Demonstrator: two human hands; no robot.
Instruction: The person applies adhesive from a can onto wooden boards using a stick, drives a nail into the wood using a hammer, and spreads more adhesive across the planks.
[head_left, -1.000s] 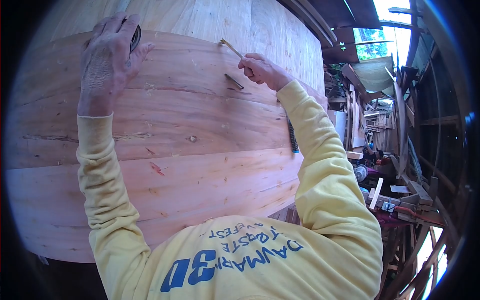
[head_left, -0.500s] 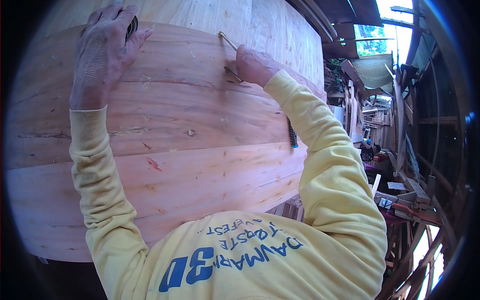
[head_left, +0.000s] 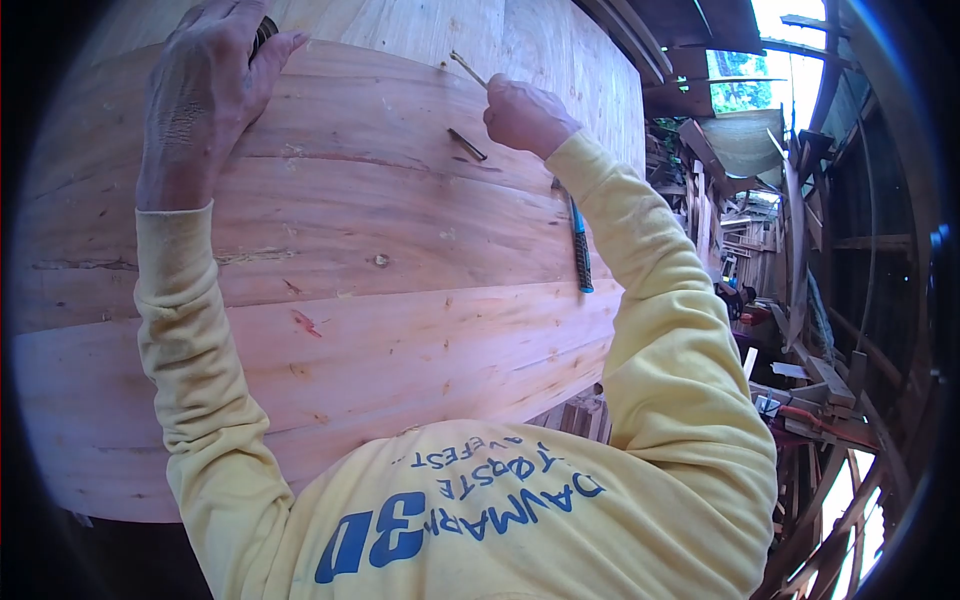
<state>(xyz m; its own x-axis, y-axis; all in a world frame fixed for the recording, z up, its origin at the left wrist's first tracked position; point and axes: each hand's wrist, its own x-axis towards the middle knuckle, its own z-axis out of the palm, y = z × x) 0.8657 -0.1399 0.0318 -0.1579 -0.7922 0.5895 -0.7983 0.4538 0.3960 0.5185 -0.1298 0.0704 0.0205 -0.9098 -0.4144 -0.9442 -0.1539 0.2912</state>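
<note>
At the upper left, my left hand (head_left: 215,75) is closed around a small round container with a dark rim (head_left: 264,35), mostly hidden behind the fingers and thumb. My right hand (head_left: 530,115) pinches a thin, pale yellowish stick (head_left: 467,68), its tip pointing up and left over the boards. Just below the stick, a short dark metal rod (head_left: 466,144) lies on the reddish wooden panel (head_left: 380,220). Beside my right forearm rests a tool with a blue and black handle (head_left: 581,245); its upper end is partly behind the sleeve.
Paler boards (head_left: 400,25) lie along the panel's far side. To the right, beyond the panel edge, are stacked timber (head_left: 740,235), a red-handled tool (head_left: 815,422) and wooden framing. Small knots and a red mark (head_left: 305,323) show on the panel.
My right hand has moved slightly right, and the stick's tip has shifted up and right. More of the metal rod and the blue-handled tool now shows. My left hand stays nearly in place.
</note>
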